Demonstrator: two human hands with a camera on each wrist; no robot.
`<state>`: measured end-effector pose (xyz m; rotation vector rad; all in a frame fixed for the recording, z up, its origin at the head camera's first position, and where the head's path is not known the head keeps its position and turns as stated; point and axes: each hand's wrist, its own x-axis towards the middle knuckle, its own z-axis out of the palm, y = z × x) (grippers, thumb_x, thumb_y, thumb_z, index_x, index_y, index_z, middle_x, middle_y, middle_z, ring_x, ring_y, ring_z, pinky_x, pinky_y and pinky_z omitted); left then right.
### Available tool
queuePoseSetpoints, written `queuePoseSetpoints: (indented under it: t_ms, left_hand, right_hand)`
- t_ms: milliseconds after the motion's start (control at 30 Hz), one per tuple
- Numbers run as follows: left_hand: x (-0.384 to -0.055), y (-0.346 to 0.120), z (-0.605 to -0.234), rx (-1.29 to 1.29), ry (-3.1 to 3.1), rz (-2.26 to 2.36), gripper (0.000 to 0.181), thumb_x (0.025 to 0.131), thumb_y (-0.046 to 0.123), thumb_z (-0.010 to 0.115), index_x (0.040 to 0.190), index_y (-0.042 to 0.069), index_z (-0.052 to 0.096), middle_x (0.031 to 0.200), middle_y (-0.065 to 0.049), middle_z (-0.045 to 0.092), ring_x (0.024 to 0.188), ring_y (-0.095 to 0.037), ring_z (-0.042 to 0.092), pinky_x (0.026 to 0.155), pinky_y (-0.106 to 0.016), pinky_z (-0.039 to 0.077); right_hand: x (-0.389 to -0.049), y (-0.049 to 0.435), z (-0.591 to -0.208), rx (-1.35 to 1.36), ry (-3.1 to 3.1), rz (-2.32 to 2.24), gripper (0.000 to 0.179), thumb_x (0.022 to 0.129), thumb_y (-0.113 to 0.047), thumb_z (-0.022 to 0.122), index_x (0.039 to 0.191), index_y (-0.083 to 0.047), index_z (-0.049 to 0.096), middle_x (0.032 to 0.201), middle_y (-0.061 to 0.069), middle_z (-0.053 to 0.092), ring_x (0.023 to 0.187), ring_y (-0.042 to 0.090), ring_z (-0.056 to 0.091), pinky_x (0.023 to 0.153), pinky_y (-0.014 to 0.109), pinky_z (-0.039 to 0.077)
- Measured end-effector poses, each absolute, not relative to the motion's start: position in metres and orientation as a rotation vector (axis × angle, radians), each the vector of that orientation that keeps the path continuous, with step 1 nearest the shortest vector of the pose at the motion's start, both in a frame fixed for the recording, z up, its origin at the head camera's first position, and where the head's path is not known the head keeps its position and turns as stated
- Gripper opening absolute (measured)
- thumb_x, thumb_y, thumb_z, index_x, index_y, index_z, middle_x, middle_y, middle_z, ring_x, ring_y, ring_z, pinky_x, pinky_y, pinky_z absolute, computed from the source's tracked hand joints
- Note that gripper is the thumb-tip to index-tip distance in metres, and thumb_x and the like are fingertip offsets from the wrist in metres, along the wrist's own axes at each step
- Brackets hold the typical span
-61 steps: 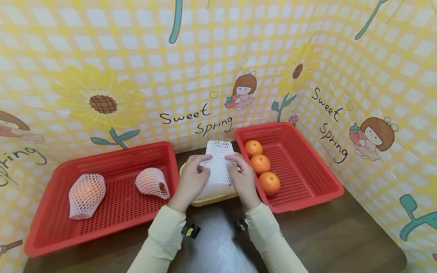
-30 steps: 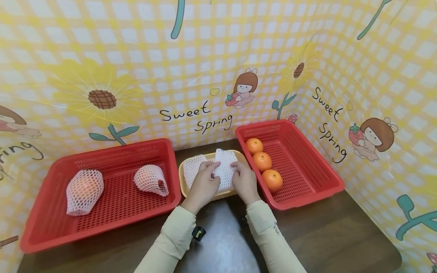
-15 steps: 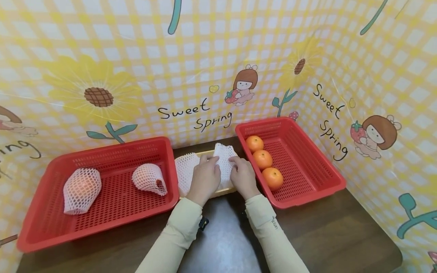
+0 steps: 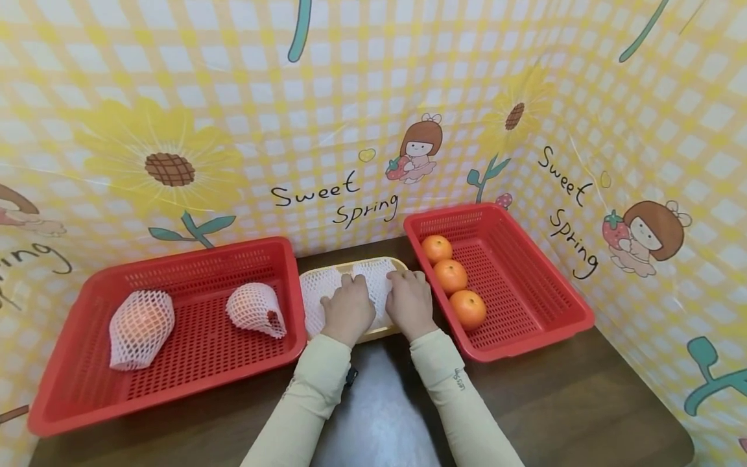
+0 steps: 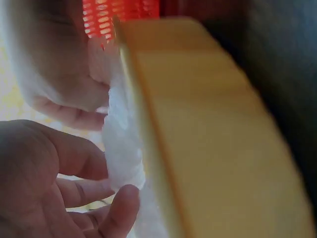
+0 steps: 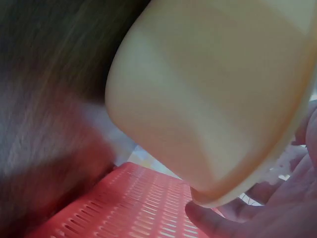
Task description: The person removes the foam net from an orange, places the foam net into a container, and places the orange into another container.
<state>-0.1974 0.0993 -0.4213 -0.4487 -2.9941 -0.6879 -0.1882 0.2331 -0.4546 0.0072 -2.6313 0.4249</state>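
A small booth-like work corner, whether in a home, shop or studio cannot be told: yellow checked cloth (image 4: pixel 344 84), printed with sunflowers (image 4: pixel 169 168) and "Sweet Spring", walls the far and right edges of a brown table (image 4: pixel 572 405).

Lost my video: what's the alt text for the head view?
A left hand and a right hand handle a white foam-mesh sleeve in a pale yellow oval tray. To the left, a red perforated plastic basket holds two fruits in white foam netting; to the right, another red perforated basket holds three round orange fruits.
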Motion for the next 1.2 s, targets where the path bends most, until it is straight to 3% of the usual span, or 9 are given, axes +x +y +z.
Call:
queuePoseSetpoints:
  t_ms: [167,300,400,500,633,733,867,1033,1200]
  left_hand:
    - [-0.205,0.091,-0.438,-0.423,-3.082,-0.81,0.036,0.092,0.013,0.063,0.126,-0.001,0.062,0.114,-0.022,0.055,0.099,-0.042,0.057,0.075,-0.06,0.049]
    - [-0.207,0.087,-0.447,-0.475,-3.004,-0.674,0.029,0.089,0.01,0.064,0.116,0.001,0.067,0.11,-0.02,0.052,0.102,-0.039,0.046,0.078,-0.053,0.042]
    - [-0.208,0.086,-0.448,-0.516,-2.965,-0.57,0.029,0.088,0.013,0.065,0.115,0.003,0.069,0.12,-0.022,0.048,0.114,-0.041,0.041,0.086,-0.056,0.037]
    - [-0.208,0.085,-0.45,-0.528,-3.011,-0.573,0.039,0.089,0.017,0.066,0.126,0.004,0.065,0.142,-0.027,0.039,0.134,-0.044,0.031,0.097,-0.067,0.031]
    - [-0.209,0.085,-0.452,-0.525,-3.132,-0.655,0.049,0.094,0.021,0.062,0.139,0.005,0.054,0.158,-0.029,0.022,0.146,-0.048,0.015,0.098,-0.079,0.026]
    - [-0.209,0.084,-0.454,-0.518,-3.206,-0.726,0.053,0.096,0.023,0.06,0.145,0.008,0.047,0.162,-0.03,0.012,0.148,-0.049,0.006,0.094,-0.085,0.021]
    - [-0.211,0.081,-0.456,-0.489,-3.279,-0.788,0.056,0.097,0.025,0.056,0.149,0.01,0.042,0.164,-0.029,0.001,0.149,-0.047,-0.003,0.094,-0.087,0.014]
    - [-0.212,0.08,-0.457,-0.485,-3.313,-0.799,0.055,0.099,0.027,0.052,0.15,0.01,0.04,0.164,-0.028,-0.002,0.15,-0.044,-0.005,0.1,-0.083,0.007]
    - [-0.211,0.083,-0.463,-0.489,-3.277,-0.789,0.054,0.1,0.029,0.051,0.15,0.011,0.041,0.164,-0.027,0.003,0.15,-0.045,-0.001,0.101,-0.083,0.01]
  right_hand:
    - [-0.189,0.229,-0.455,-0.016,-2.75,0.251,0.018,0.085,-0.005,0.069,0.103,-0.006,0.073,0.097,0.02,0.058,0.097,0.038,0.052,0.072,0.05,0.048]
    - [-0.189,0.225,-0.451,-0.005,-2.796,0.105,0.016,0.086,-0.009,0.071,0.102,-0.008,0.072,0.1,0.02,0.055,0.1,0.037,0.049,0.076,0.05,0.045]
    - [-0.191,0.222,-0.448,0.095,-2.723,0.053,0.016,0.084,-0.009,0.073,0.1,-0.009,0.072,0.098,0.016,0.056,0.096,0.035,0.051,0.074,0.047,0.044]
    - [-0.194,0.219,-0.442,0.295,-2.658,0.051,0.019,0.081,-0.008,0.076,0.099,-0.009,0.074,0.091,0.012,0.057,0.089,0.032,0.053,0.074,0.043,0.045]
    - [-0.199,0.22,-0.44,0.469,-2.826,0.139,0.033,0.081,-0.009,0.077,0.113,-0.007,0.073,0.098,0.014,0.063,0.091,0.031,0.058,0.082,0.041,0.049]
    - [-0.203,0.224,-0.444,0.437,-3.014,0.231,0.047,0.083,-0.009,0.076,0.13,-0.006,0.066,0.11,0.02,0.062,0.096,0.035,0.06,0.085,0.046,0.051]
    - [-0.207,0.224,-0.448,0.385,-3.118,0.286,0.056,0.087,-0.008,0.073,0.141,-0.009,0.059,0.114,0.023,0.058,0.093,0.035,0.061,0.082,0.048,0.052]
    - [-0.207,0.219,-0.447,0.349,-3.171,0.263,0.052,0.091,-0.008,0.065,0.143,-0.013,0.059,0.117,0.028,0.055,0.094,0.041,0.06,0.078,0.051,0.054]
    - [-0.205,0.221,-0.452,0.294,-3.181,0.293,0.052,0.091,-0.007,0.065,0.142,-0.012,0.059,0.12,0.026,0.056,0.107,0.041,0.056,0.091,0.052,0.049]
